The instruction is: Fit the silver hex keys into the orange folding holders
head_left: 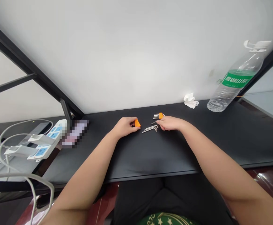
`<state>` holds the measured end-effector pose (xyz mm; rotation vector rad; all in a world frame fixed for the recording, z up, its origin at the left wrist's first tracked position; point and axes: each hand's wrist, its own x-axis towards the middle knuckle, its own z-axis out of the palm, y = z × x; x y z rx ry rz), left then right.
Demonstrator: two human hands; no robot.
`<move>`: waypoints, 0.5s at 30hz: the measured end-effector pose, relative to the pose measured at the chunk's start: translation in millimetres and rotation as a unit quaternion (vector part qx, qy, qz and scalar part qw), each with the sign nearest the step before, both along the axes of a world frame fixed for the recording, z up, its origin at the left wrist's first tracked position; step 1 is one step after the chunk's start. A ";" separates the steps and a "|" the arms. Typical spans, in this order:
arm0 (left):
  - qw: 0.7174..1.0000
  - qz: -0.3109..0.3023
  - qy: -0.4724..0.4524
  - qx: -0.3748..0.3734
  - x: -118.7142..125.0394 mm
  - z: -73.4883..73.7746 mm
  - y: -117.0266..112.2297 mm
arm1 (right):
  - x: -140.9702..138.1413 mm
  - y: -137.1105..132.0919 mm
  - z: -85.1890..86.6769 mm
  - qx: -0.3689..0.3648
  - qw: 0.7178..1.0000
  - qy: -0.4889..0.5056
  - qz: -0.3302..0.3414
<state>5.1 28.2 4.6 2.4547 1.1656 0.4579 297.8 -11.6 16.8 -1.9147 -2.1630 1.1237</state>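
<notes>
My left hand (pixel 127 127) grips a small orange hex key holder (pixel 137 123) between thumb and fingers, just above or on the black table. My right hand (pixel 168 122) pinches a short dark hex key (pixel 153 122), its tip pointing left. Between the hands lie several loose silver L-shaped hex keys (pixel 149 128), side by side. Just behind my right hand sits a second orange holder (pixel 161 115) with several hex keys in it, partly hidden by the fingers.
A large clear bottle (pixel 232 84) with a green label stands at the right, near a crumpled white tissue (pixel 191 100). On the left are a white power strip (pixel 54 137) with plugs and looping white cables (pixel 31 178). A black table (pixel 155 156) meets a white wall behind.
</notes>
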 end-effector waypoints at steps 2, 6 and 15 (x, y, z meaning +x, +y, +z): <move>1.000 -0.004 -0.004 0.003 0.4 -0.3 0.0 | 2.7 0.4 2.1 -0.012 0.999 -0.025 -0.022; 1.000 -0.006 -0.006 0.010 0.5 -0.1 -0.3 | 0.6 -0.5 3.8 0.046 0.992 -0.112 -0.041; 1.000 -0.001 -0.001 0.012 0.9 0.1 -0.5 | -17.2 -6.3 -9.8 0.167 0.972 -0.161 -0.025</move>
